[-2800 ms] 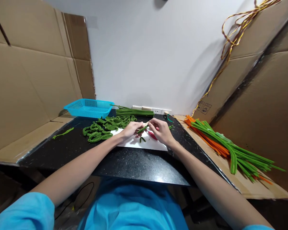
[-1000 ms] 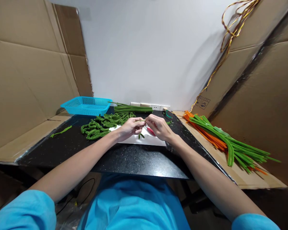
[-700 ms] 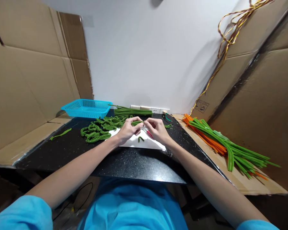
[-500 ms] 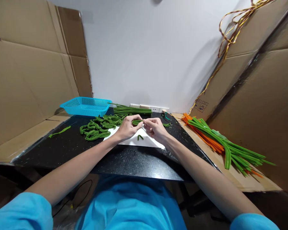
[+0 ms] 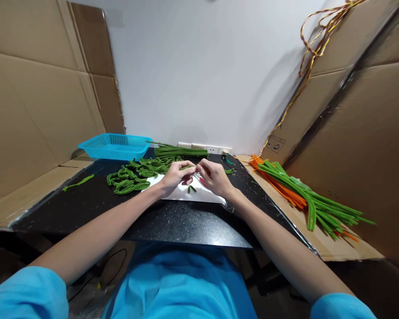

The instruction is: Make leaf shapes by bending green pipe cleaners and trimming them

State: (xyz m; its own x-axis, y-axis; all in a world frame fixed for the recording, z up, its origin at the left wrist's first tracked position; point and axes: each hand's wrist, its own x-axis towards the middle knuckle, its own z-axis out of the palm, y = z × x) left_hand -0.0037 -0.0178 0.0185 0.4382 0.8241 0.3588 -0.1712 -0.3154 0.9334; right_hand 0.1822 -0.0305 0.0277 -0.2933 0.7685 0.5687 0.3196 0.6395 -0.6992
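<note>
Over a white sheet (image 5: 177, 195), my two hands meet at a green pipe cleaner (image 5: 187, 167). My left hand (image 5: 173, 178) pinches it between thumb and fingers. Fingertips of my right hand (image 5: 215, 178) are closed at its right end, touching or nearly touching the left fingertips. How that end is bent is hidden by the fingers. Something small and red shows under the right hand, too covered to name. Two short green pipe cleaner pieces (image 5: 192, 189) lie on the sheet. Left of it is a pile of looped green pipe cleaners (image 5: 128, 182).
Straight green pipe cleaners (image 5: 182, 153) lie at the back by a power strip (image 5: 216, 150). A blue basket (image 5: 116, 155) stands back left. Light green stems (image 5: 294, 180) and orange stems (image 5: 291, 197) rest on cardboard at right. Cardboard walls flank the black table (image 5: 173, 226).
My right hand has turned, its fingers curling over the pipe cleaner's end. A red bit now shows beneath it. The whole view has shifted slightly.
</note>
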